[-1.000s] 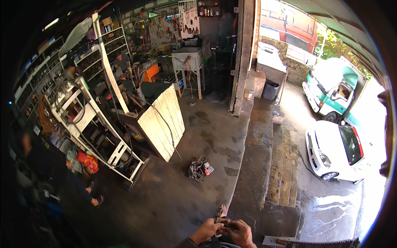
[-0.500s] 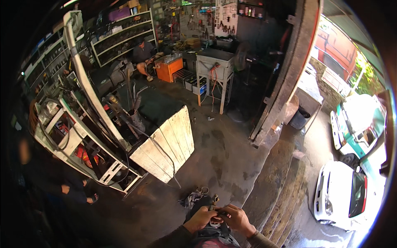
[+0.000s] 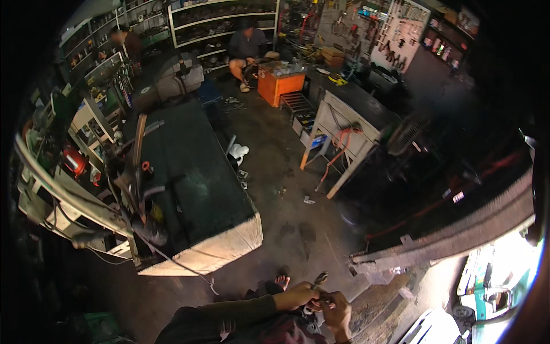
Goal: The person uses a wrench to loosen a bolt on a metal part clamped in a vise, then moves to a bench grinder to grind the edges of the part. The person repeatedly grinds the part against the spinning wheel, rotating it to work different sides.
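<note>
My left hand (image 3: 299, 294) and my right hand (image 3: 337, 312) meet low in front of me, fingers closed around the same small metal part. One rounded, shiny end of this metal part (image 3: 321, 278) sticks out beyond my left fingers; my fingers cover the rest, so its exact kind cannot be told. My left forearm, in a dark sleeve, comes in from the lower left, while my right hand rises from the lower edge. Beneath them lies dark clothing.
A dark-topped workbench (image 3: 200, 172) with a pale front stands at left. Farther off, a person (image 3: 247, 49) sits by an orange cabinet (image 3: 279, 86). A grey metal stand (image 3: 349, 129) is right of it. A tool board (image 3: 399, 34) hangs behind. At lower right is a white car (image 3: 432, 329).
The view has swung toward the workshop, so benches and shelves show more fully and the parked vehicles slip to the lower right. Both hands remain together on the metal part.
</note>
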